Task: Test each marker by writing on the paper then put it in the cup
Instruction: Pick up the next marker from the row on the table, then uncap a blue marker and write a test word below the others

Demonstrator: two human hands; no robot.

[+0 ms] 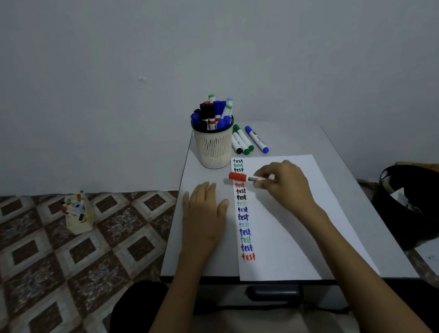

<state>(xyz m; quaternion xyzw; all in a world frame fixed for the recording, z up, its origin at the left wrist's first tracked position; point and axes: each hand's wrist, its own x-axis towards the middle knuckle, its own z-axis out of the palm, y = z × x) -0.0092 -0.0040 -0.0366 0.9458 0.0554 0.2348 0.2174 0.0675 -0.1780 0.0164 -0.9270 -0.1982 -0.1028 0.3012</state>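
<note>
over the paper's left edge, right hand gripping capped red marker; left hand flat, open beside it

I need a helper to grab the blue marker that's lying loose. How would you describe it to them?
Find the cream mesh cup at the far end of the small table. Right of it lie a few loose markers; the blue marker is farthest right, apart from the green-capped ones.
</note>
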